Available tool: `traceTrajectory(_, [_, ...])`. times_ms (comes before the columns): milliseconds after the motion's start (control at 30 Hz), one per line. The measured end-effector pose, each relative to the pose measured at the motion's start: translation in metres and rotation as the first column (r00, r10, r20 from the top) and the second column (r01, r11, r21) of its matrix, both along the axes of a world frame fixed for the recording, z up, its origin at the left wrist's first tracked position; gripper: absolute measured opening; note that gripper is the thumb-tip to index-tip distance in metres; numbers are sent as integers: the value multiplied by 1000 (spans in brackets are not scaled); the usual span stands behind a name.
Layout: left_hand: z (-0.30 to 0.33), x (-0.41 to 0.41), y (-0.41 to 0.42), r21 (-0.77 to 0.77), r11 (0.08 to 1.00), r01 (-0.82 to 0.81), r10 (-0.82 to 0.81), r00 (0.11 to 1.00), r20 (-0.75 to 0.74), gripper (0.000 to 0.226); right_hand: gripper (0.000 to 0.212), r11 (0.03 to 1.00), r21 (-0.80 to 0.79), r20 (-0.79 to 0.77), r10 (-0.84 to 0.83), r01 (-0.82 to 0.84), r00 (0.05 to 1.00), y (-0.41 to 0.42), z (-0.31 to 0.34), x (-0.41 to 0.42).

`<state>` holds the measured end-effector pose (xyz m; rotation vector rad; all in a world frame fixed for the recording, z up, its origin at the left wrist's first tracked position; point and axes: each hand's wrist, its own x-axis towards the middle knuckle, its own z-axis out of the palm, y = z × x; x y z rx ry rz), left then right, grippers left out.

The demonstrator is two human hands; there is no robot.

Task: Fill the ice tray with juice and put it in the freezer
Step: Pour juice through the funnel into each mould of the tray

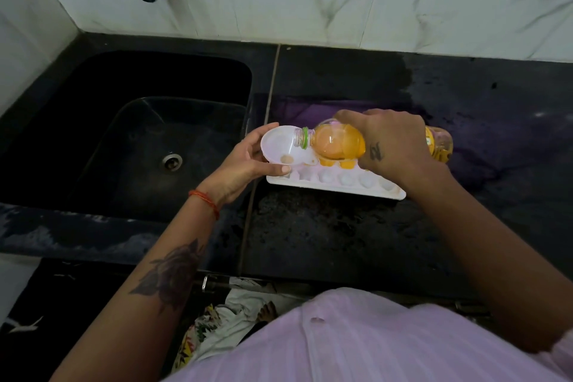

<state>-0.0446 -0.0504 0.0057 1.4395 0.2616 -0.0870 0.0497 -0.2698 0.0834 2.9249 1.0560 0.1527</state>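
Black counter (310,242): right hand (390,146) grips tilted juice bottle (338,143), label unreadable; left hand (248,161) holds funnel (279,146)

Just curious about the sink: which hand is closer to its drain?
Left. The left hand, holding the funnel, is just right of the drain; the right hand grips the bottle farther right.

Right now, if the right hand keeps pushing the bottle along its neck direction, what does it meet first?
The funnel. The right hand holds the bottle tilted leftward, mouth already at the funnel's rim, which the left hand holds over the tray. Depth is unclear; the mouth may already be inside it.
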Motion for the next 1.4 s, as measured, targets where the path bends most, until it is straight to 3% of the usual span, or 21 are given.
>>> traceTrajectory(467, [1, -3, -3, 3, 1000, -3, 3, 1000, -10, 89, 66, 999, -33, 48, 7, -5, 999, -2, -1, 1])
traceTrajectory(867, [6, -4, -2, -34, 999, -28, 29, 1000, 9, 91, 76, 996, 62, -119, -62, 70, 991, -11, 4, -2])
traceTrajectory(1400, [-4, 14, -20, -83, 994, 65, -64, 998, 13, 82, 69, 995, -4, 20, -95, 95, 995, -36, 0, -3])
